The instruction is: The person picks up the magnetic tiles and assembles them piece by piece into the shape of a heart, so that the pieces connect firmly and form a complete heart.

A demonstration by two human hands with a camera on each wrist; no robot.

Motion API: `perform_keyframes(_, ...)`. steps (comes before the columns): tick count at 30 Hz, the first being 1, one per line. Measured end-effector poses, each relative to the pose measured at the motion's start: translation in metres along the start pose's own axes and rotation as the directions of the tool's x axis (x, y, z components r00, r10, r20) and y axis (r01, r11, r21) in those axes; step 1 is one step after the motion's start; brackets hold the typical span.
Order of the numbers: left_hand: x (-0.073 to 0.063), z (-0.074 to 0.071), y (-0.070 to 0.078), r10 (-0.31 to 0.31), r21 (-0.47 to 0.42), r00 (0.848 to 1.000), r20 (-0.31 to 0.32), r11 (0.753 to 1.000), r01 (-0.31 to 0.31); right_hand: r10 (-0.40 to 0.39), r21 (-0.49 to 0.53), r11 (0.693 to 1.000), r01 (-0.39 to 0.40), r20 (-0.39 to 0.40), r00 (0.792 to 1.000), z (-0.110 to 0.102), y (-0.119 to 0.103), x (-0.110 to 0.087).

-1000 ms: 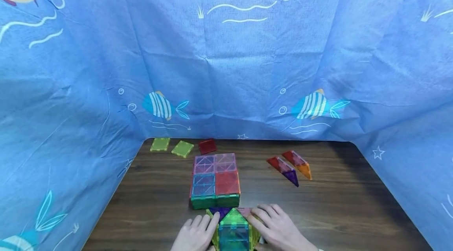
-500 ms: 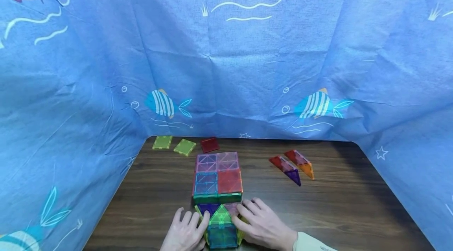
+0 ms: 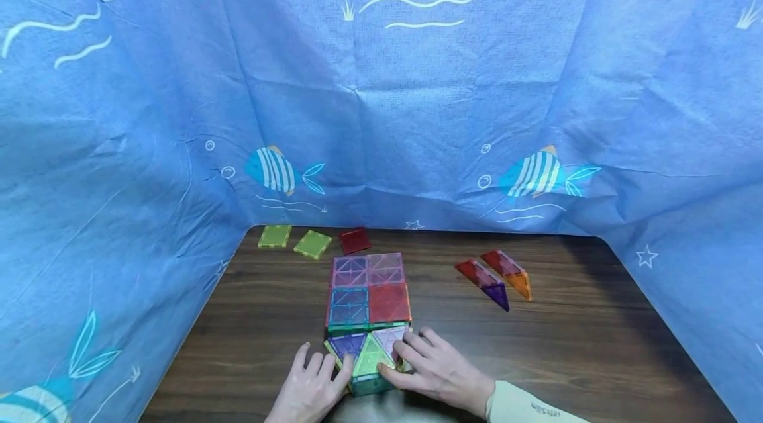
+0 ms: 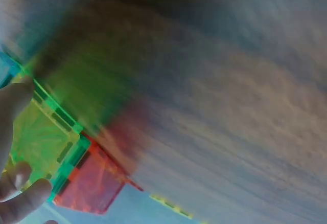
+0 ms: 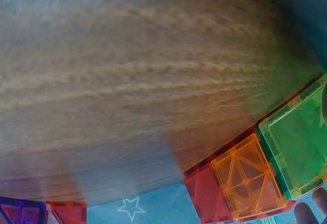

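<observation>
My left hand (image 3: 311,383) grips the left side of a small section built of translucent magnetic tiles, its index fingertip on the purple triangle tile (image 3: 347,342). In the left wrist view, thumb and fingers lie about a yellow-green square tile (image 4: 41,139). From the right, my right hand (image 3: 438,370) holds the same section, thumb on the green triangle tile (image 3: 371,355) and fingers at the pink triangle tile (image 3: 389,337). A teal square tile (image 3: 371,384) forms its front. Right behind stands a larger tile block (image 3: 390,304), with its far edge away from me.
Two yellow-green squares (image 3: 312,244) and a dark red square (image 3: 354,240) lie at the back left of the wooden table (image 3: 572,343). Two joined strips of tiles (image 3: 483,282) lie at the right. A blue printed cloth (image 3: 417,112) hangs around the table.
Both hands have moved the small section left and away from me, up against the larger block. Its green triangle now leans back, and its teal front shows less.
</observation>
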State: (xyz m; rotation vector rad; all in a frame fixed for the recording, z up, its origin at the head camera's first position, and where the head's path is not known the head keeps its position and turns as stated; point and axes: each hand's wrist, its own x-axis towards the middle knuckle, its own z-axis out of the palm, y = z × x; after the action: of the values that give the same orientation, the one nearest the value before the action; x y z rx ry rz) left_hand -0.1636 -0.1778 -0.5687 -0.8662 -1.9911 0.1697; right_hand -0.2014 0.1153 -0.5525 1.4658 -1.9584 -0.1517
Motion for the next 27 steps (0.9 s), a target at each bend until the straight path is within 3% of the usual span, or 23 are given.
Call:
perform_keyframes(3, 0.001, -0.001, 0.0, 0.019, -0.002, 1.0, 0.009, 1.0, -0.019, -0.027, -0.007, 1.0, 0.026, -0.007, 1.0, 0.002, 0.0, 0.0)
perform_keyframes(6, 0.001, -0.002, -0.003, -0.002, -0.016, 1.0, 0.024, 1.0, 0.002, -0.041, -0.031, 0.999, 0.04, -0.049, 0.998, 0.004, 0.001, 0.001)
perform_keyframes(12, -0.001, -0.006, -0.006, -0.085, -0.063, 0.993, 0.087, 0.994, 0.091, -0.009, 0.006, 1.0, 0.01, -0.107, 0.994, 0.004, 0.002, 0.002)
perform_keyframes(15, 0.001, -0.008, -0.003, -0.153, -0.129, 0.98, 0.129, 0.977, 0.17, 0.045, 0.056, 0.998, -0.04, -0.107, 0.993, 0.004, 0.004, -0.001)
perform_keyframes(17, 0.002, -0.012, -0.001, -0.237, -0.2, 0.95, 0.205, 0.94, 0.278, 0.082, 0.083, 0.994, -0.073, -0.109, 0.991, 0.006, 0.006, -0.002)
perform_keyframes(18, 0.004, -0.015, 0.0, -0.281, -0.234, 0.923, 0.263, 0.91, 0.343, 0.101, 0.1, 0.991, -0.089, -0.116, 0.988, 0.007, 0.008, -0.002)
perform_keyframes(21, 0.01, -0.022, 0.005, -0.385, -0.266, 0.812, 0.438, 0.807, 0.527, 0.148, 0.154, 0.979, -0.13, -0.112, 0.983, 0.009, 0.013, -0.003)
perform_keyframes(22, 0.011, -0.024, 0.007, -0.406, -0.261, 0.785, 0.468, 0.785, 0.561, 0.16, 0.166, 0.976, -0.142, -0.103, 0.982, 0.009, 0.015, -0.004)
perform_keyframes(24, 0.013, -0.024, 0.01, -0.426, -0.228, 0.759, 0.492, 0.779, 0.585, 0.19, 0.197, 0.965, -0.172, -0.077, 0.979, 0.009, 0.019, -0.005)
perform_keyframes(27, 0.013, -0.023, 0.013, -0.443, -0.187, 0.762, 0.472, 0.794, 0.578, 0.233, 0.232, 0.948, -0.219, -0.033, 0.972, 0.008, 0.025, -0.006)
